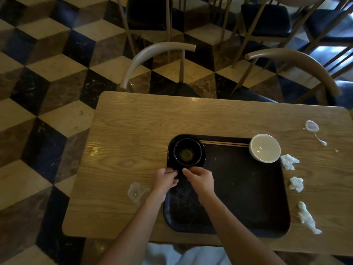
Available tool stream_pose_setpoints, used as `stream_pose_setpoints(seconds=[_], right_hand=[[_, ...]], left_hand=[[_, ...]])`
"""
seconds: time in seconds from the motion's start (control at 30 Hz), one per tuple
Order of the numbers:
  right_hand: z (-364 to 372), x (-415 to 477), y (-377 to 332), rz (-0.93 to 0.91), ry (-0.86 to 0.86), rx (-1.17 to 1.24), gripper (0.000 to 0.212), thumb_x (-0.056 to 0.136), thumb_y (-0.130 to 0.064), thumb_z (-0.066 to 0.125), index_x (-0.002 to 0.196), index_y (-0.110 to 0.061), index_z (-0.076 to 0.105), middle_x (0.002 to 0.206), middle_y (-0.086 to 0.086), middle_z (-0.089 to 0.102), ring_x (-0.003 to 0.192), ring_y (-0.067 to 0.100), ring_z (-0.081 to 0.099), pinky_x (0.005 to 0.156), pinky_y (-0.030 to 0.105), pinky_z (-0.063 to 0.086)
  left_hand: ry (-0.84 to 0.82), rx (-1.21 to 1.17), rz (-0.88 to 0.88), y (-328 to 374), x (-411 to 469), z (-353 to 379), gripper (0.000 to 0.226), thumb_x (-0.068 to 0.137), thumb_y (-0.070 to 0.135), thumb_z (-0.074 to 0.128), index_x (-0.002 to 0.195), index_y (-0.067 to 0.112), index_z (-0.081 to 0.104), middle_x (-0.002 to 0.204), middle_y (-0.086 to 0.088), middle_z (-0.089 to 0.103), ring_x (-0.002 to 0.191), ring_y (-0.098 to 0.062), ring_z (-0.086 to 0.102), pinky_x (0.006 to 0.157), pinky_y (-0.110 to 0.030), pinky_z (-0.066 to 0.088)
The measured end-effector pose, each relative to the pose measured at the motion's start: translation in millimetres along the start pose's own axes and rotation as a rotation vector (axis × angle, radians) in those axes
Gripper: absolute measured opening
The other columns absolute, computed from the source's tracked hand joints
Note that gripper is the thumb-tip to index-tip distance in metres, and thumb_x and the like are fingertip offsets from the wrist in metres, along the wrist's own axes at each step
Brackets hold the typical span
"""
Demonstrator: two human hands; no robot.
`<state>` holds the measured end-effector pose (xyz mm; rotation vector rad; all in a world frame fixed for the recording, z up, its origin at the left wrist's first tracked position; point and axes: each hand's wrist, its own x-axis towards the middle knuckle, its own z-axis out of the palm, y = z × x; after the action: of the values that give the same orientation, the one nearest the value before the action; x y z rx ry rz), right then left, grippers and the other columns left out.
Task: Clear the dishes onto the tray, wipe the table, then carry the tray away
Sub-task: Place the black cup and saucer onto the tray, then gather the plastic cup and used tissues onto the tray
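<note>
**Black dishes set at the tray's far-left corner, fingers at the plate's near rim**

The left hand (165,178) and the right hand (199,179) are held close together at the near edge of the black plate (202,159); the fingers are curled and pinched, but whether the rim is actually gripped or merely touched cannot be told; a black bowl (187,152), with a little liquid seen in its bottom, is stacked on that plate, at the far-left corner of the dark tray (238,197); chopsticks (223,144) are laid along the tray's far edge, and a white bowl (265,148) is perched at the far-right corner, seemingly over the rim.

Risks are judged as follows: the stacked bowl could be tipped and its dregs spilled if the plate is nudged unevenly; the white bowl could be knocked off when the tray is lifted; crumpled tissues (289,161) and a white spill (312,127) on the worktop (133,121) could be smeared by careless wiping; a clear plastic wrapper (136,192) left of the hands could be overlooked.
</note>
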<state>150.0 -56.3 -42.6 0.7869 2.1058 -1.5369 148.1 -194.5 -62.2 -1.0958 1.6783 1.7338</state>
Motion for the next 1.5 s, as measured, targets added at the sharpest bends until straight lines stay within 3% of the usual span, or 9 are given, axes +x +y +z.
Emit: stream_pose_setpoints(seconds=[0.27,0.37,0.57,0.8,0.93,1.07,1.13,1.27,1.5], right_hand=[[-41.7,-7.6,9.0,-0.172,0.023,-0.211,0.040,0.090,-0.031,0.076,0.127,-0.017,0.068,0.087,-0.016,0.070,0.081,-0.008,0.066,0.069,0.006,0.050],[-67.9,-9.3,21.1,-0.203,0.072,-0.329,0.039,0.092,-0.027,0.073,0.129,-0.015,0.066,0.095,-0.007,0.074,0.082,-0.005,0.068,0.072,0.011,0.052],[-123.9,-11.6,46.3,-0.256,0.162,-0.513,0.039,0.093,-0.018,0.072,0.131,-0.014,0.065,0.115,0.005,0.072,0.094,0.009,0.070,0.076,0.013,0.051],[-202.5,-6.1,85.4,-0.290,0.281,-0.728,0.044,0.090,-0.014,0.071,0.133,-0.009,0.063,0.126,0.013,0.069,0.108,0.026,0.068,0.094,0.039,0.054],[-262.8,-4.1,117.6,-0.180,0.307,-0.785,0.059,0.086,-0.005,0.064,0.144,-0.008,0.052,0.144,0.017,0.054,0.134,0.037,0.048,0.112,0.049,0.041],[-319.3,-2.2,154.7,-0.020,0.159,-1.055,0.085,0.086,-0.016,0.070,0.158,-0.023,0.025,0.162,0.022,0.026,0.149,0.045,0.022,0.117,0.054,0.033],[-335.7,-3.7,169.0,0.005,0.080,-1.051,0.083,0.087,-0.010,0.069,0.156,-0.026,0.026,0.163,0.023,0.020,0.146,0.046,0.026,0.112,0.051,0.040],[-357.3,-3.6,184.6,-0.269,0.107,-0.965,0.043,0.089,0.000,0.067,0.129,-0.017,0.064,0.127,0.015,0.062,0.107,0.028,0.064,0.080,0.028,0.049],[-370.5,27.3,140.5,-0.463,0.339,-0.746,0.030,0.099,-0.016,0.062,0.128,-0.012,0.068,0.121,0.017,0.069,0.099,0.033,0.069,0.075,0.030,0.042]], left_hand=[[-0.088,0.523,0.344,5.7,-22.1,-56.4,0.019,0.098,0.022,0.058,0.109,0.036,0.066,0.115,0.004,0.073,0.097,-0.010,0.070,0.089,-0.037,0.058],[-0.078,0.879,0.486,0.4,-31.1,-90.5,0.046,0.096,0.006,0.056,0.137,0.028,0.056,0.127,0.007,0.064,0.104,-0.004,0.061,0.079,-0.017,0.052],[-0.045,1.412,0.657,-30.9,-22.6,-136.1,0.085,0.074,0.022,0.084,0.148,0.026,0.043,0.146,0.002,0.049,0.139,-0.028,0.043,0.109,-0.043,0.042],[0.036,1.320,0.636,-55.5,-30.1,-123.5,0.057,0.073,0.012,0.084,0.127,0.017,0.066,0.133,-0.009,0.059,0.116,-0.033,0.058,0.094,-0.045,0.052],[0.196,1.180,0.550,-66.5,-42.8,-106.0,0.025,0.083,0.012,0.075,0.108,0.012,0.070,0.096,-0.006,0.061,0.087,-0.024,0.060,0.069,-0.033,0.047],[0.297,1.037,0.518,-79.5,-52.5,-87.9,0.031,0.088,0.014,0.073,0.117,0.004,0.069,0.104,-0.017,0.068,0.091,-0.034,0.064,0.075,-0.042,0.051],[0.335,0.985,0.503,-81.9,-61.0,-76.7,0.037,0.090,0.020,0.072,0.124,0.008,0.067,0.102,-0.011,0.066,0.088,-0.028,0.062,0.073,-0.040,0.050],[0.360,0.952,0.520,-86.1,-76.1,-42.7,0.026,0.090,0.021,0.071,0.113,0.009,0.071,0.085,-0.005,0.065,0.075,-0.023,0.061,0.064,-0.036,0.049],[0.347,0.950,0.535,-83.4,-89.1,58.0,0.017,0.090,0.011,0.070,0.106,0.008,0.069,0.094,-0.004,0.062,0.077,-0.013,0.055,0.058,-0.022,0.037]])
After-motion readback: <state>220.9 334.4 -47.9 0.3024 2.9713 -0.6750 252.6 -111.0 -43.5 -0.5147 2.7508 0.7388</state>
